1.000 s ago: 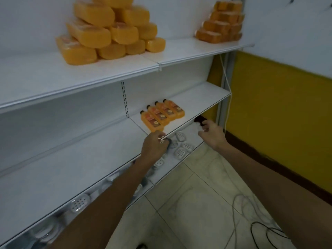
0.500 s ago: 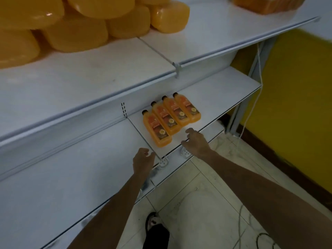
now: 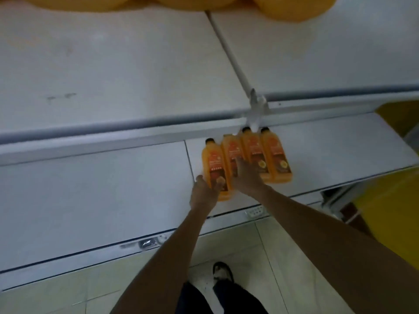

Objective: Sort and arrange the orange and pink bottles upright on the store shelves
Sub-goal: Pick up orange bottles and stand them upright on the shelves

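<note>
Several orange bottles with black caps lie flat, side by side, on the white middle shelf (image 3: 340, 150), caps toward the back. My left hand (image 3: 204, 193) grips the lower end of the leftmost orange bottle (image 3: 214, 159), thumb on its left side and a finger on its label. My right hand (image 3: 248, 180) rests on the second orange bottle (image 3: 231, 148) with its fingers stretched forward. To the right, the third bottle (image 3: 252, 148) and fourth bottle (image 3: 275, 155) lie untouched. No pink bottle is in view.
The upper shelf (image 3: 113, 64) overhangs the bottles, with orange wrapped packs (image 3: 294, 7) at its back. A small white item (image 3: 255, 211) shows on the lowest shelf. A yellow wall (image 3: 390, 200) is at the right, and my shoe (image 3: 223, 270) is on the tiled floor.
I have stepped closer and now look down. Both hands rose from the lower shelf edge onto the bottles: the left took hold of the leftmost one, the right landed on the second.
</note>
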The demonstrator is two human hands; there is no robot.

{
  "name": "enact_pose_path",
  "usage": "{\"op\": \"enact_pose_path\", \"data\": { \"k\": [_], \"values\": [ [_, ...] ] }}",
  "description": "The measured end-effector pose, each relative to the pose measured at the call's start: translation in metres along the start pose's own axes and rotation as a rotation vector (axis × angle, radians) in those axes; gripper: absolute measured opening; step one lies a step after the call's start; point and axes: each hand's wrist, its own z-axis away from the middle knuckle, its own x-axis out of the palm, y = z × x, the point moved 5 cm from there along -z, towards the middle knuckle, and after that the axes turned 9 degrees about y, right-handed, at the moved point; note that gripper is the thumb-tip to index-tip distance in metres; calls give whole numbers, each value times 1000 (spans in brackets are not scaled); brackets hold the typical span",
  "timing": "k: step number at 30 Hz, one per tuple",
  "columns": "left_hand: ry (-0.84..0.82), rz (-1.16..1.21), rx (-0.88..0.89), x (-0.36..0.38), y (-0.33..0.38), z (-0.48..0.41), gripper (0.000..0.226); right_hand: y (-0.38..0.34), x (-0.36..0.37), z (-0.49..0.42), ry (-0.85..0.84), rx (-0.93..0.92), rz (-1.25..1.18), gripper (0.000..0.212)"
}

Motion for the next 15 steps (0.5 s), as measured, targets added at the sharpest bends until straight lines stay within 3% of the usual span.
{"op": "enact_pose_path", "data": {
  "k": [5, 7, 10, 14, 15],
  "values": [
    [145, -80, -42, 12, -10, 0, 57, 10, 11, 3, 148, -58, 220, 46],
    [104, -71, -98, 10, -12, 2, 57, 13, 10, 13, 182, -108, 223, 41],
    [-43, -56, -216, 1, -27, 19, 63, 25, 12, 20, 94, -87, 148, 40],
    [-105, 176, -341, -7, -54, 56, 58, 31, 16, 20, 9, 196, -163, 84],
    [-123, 258, -376, -8, -58, 63, 56, 28, 16, 19, -42, 244, -194, 85]
  ]
}}
